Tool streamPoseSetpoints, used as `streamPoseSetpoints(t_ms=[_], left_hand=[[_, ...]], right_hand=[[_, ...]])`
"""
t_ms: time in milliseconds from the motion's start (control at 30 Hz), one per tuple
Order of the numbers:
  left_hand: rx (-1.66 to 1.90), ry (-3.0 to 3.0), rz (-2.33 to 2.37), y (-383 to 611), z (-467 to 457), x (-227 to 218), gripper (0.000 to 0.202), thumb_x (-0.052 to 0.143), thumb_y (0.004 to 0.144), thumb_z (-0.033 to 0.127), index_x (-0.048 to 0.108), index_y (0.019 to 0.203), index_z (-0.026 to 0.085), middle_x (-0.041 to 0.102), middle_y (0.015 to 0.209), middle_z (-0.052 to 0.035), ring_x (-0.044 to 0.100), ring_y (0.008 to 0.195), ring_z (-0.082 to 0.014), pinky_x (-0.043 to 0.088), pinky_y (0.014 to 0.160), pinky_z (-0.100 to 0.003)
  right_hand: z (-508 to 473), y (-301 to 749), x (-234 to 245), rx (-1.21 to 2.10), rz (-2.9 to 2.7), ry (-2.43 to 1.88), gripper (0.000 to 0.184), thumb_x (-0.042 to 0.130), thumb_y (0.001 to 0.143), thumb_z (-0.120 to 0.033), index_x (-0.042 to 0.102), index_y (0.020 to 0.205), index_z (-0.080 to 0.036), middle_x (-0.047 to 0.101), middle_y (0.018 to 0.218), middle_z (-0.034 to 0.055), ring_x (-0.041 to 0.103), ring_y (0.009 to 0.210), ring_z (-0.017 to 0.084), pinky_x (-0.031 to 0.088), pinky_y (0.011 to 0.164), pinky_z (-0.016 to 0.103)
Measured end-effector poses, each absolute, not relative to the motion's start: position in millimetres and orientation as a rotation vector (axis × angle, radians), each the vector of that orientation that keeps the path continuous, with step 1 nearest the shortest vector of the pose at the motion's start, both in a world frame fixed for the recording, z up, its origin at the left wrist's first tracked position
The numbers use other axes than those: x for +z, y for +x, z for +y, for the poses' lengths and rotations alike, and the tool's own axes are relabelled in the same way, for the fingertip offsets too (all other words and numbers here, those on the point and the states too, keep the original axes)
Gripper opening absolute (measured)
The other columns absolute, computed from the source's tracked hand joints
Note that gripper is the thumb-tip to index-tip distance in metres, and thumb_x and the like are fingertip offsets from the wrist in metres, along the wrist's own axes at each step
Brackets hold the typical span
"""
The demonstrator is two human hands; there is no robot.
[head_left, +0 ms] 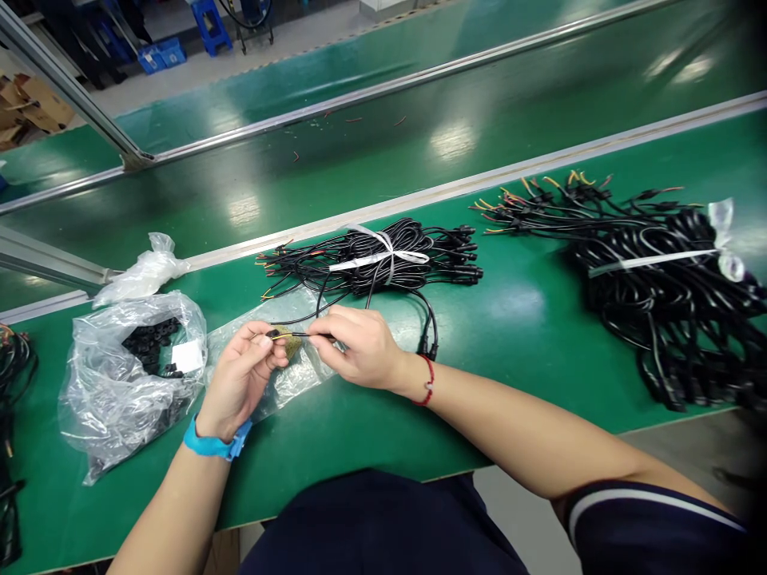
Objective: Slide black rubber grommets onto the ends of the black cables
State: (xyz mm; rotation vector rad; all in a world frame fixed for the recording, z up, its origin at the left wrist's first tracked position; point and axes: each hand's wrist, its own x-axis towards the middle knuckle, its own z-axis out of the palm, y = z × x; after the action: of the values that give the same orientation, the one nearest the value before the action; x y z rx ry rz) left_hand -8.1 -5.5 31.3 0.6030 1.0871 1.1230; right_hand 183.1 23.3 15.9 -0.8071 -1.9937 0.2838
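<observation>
My left hand [243,375] is closed in a pinch on a small black part [272,334] at the tip of a thin wire. My right hand [359,345] pinches that same black cable [371,299] a little to the right; the cable runs back to a tied bundle of black cables [389,259]. Both hands hover over a flat clear bag [300,375] holding small brassy pieces, on the green table [509,319]. A blue strap circles my left wrist, a red cord my right.
A clear plastic bag of small black parts [137,359] lies left of my hands, with a crumpled empty bag [147,267] behind it. A larger bundle of black cables [665,279] lies at the right. More cables [12,375] sit at the far left edge.
</observation>
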Motion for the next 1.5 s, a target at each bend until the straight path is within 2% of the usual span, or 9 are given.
streamPoseSetpoints(t_ms=[467, 800, 1133, 1500], left_hand=[[1.118, 0.543, 1.022, -11.0, -5.6, 31.2, 0.023, 0.079, 0.068, 0.019, 0.065, 0.085, 0.016, 0.068, 0.074, -0.0024, 0.061, 0.060, -0.0071, 0.054, 0.057, -0.014], [1.158, 0.507, 1.025, -12.4, -5.6, 30.8, 0.024, 0.080, 0.066, 0.019, 0.065, 0.085, 0.016, 0.068, 0.072, -0.0020, 0.062, 0.061, -0.0072, 0.054, 0.057, -0.014], [1.207, 0.726, 1.100, -14.2, -6.3, 27.5, 0.022, 0.076, 0.071, 0.022, 0.062, 0.087, 0.017, 0.068, 0.072, -0.0012, 0.063, 0.061, -0.0090, 0.054, 0.061, -0.019], [1.203, 0.880, 1.159, -15.3, -8.1, 26.9, 0.020, 0.072, 0.076, 0.022, 0.060, 0.091, 0.017, 0.068, 0.074, 0.0002, 0.064, 0.064, -0.0093, 0.053, 0.065, -0.020]], right_hand=[[24.9, 182.9, 14.1, 0.267, -1.996, -0.865, 0.016, 0.050, 0.088, -0.020, 0.064, 0.082, -0.016, 0.061, 0.068, -0.0004, 0.052, 0.058, 0.008, 0.035, 0.052, 0.021], [25.0, 183.9, 13.8, 0.182, -2.090, -0.827, 0.022, 0.047, 0.089, -0.021, 0.067, 0.081, -0.017, 0.057, 0.064, -0.0015, 0.049, 0.058, 0.010, 0.034, 0.053, 0.023], [26.9, 186.6, 13.3, 0.063, -2.167, -0.795, 0.022, 0.049, 0.088, -0.020, 0.068, 0.078, -0.019, 0.050, 0.061, -0.0023, 0.042, 0.057, 0.010, 0.029, 0.051, 0.024], [26.6, 187.1, 13.8, 0.113, -2.190, -0.810, 0.023, 0.046, 0.090, -0.022, 0.068, 0.083, -0.020, 0.054, 0.063, -0.0015, 0.045, 0.058, 0.010, 0.030, 0.053, 0.024]])
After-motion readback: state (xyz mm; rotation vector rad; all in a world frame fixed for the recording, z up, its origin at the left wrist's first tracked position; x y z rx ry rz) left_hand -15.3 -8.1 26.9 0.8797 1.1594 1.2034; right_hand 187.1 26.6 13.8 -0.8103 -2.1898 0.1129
